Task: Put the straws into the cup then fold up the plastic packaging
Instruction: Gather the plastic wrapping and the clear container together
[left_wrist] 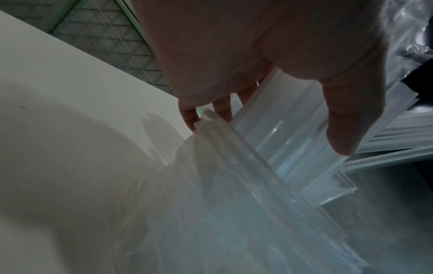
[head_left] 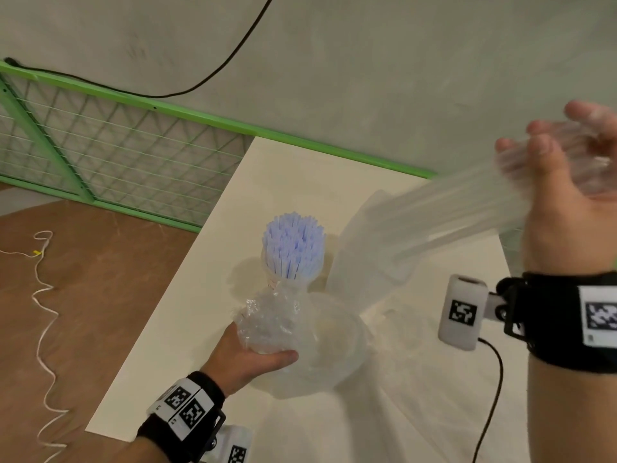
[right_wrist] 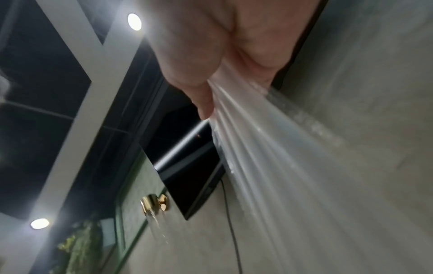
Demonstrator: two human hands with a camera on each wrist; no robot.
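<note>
A bundle of pale blue straws (head_left: 293, 243) stands upright in a clear cup (head_left: 289, 279) at the middle of the white table (head_left: 187, 329). The clear plastic packaging (head_left: 417, 225) stretches taut between both hands, passing just right of the cup. My left hand (head_left: 267, 339) grips its crumpled lower end low over the table, in front of the cup. My right hand (head_left: 554, 152), raised high at the right, grips the upper end. In the left wrist view my left hand (left_wrist: 262, 118) curls over pleated plastic packaging (left_wrist: 234, 185). The right wrist view has my right hand (right_wrist: 211, 77) clutching the bunched packaging (right_wrist: 269, 166).
The table's left edge drops to a brown floor (head_left: 100, 279) with a white cord (head_left: 43, 312) on it. A green-framed mesh panel (head_left: 117, 155) leans along the grey wall. A black cable (head_left: 490, 396) hangs from my right wrist camera over the table.
</note>
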